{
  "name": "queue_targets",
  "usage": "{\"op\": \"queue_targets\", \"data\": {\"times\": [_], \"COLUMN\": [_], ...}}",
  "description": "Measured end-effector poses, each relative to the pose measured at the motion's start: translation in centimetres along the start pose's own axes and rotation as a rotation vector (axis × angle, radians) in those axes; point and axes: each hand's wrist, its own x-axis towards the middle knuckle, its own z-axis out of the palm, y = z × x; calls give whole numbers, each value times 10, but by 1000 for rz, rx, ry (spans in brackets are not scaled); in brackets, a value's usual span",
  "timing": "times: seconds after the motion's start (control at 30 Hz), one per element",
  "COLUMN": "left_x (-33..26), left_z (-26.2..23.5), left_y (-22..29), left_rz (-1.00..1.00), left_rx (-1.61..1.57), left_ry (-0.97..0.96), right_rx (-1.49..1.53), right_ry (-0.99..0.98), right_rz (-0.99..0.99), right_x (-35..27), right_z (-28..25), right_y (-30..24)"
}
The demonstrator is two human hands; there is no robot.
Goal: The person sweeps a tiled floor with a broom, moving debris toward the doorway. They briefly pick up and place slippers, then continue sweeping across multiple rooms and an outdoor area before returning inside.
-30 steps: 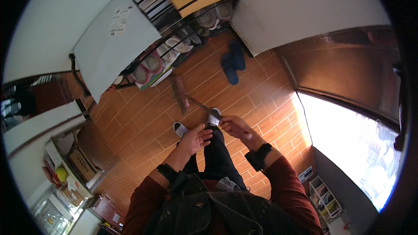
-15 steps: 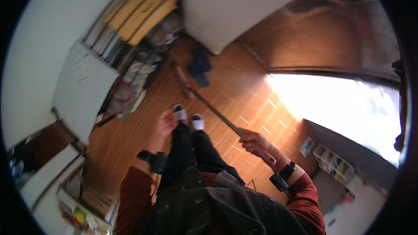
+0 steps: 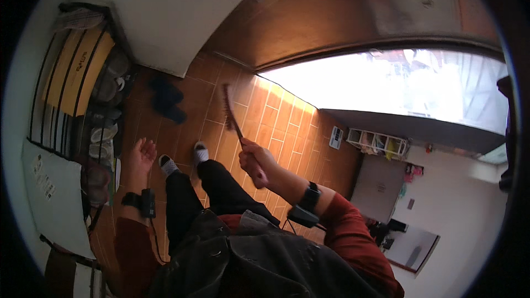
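Note:
My right hand is closed around the pink-brown handle of a brush. The brush points away from me over the floor, its narrow, slightly curved head edged with dark bristles and touching nothing I can see. On the other side, my left hand hangs with the fingers spread and slightly curled, holding nothing. It is closest to a rack of shoes. My feet stand below, in dark shoes with pale patterned tops.
At the left, a black wire rack bears a yellow box and several shoes. Dark blue slippers or cloth lie on the tiled floor. A white wall corner juts out ahead. A bright doorway and small white rack are rightward.
My view has swung right, so the shoe rack sits farther left and more of the doorway side shows. The brush now points more steeply away from me and looks shorter.

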Motion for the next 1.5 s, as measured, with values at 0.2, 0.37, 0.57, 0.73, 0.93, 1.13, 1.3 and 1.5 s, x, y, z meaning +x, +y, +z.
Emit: {"op": "queue_targets", "data": {"times": [0.2,0.37,0.57,0.73,0.93,1.13,1.3,1.5], "left_x": [31,83,169,246,264,265,260,277], "left_z": [24,38,31,32,35,9,-25,-48], "left_y": [19,15,-59,-106,-111,-66,-54,-63], "left_rz": [-23,136,308,259,43,397,206,130], "left_rx": [-19,-154,-67,371,98,45,-216,-312], "left_ry": [-47,-184,-140,85,-5,-187,-127,222], "right_rx": [-38,63,-86,-248,-471,-990,-1472,-837], "right_ry": [383,339,-15,15,-264,-312,-639,-79], "right_rz": [-180,-78,325,259,198,336,488,366], "right_x": [169,273,305,344,482,516,579,741], "right_z": [-15,-60,-41,-3,21,52,47,-59], "right_y": [-7,-59,-64,-29,16,61,30,103]}}
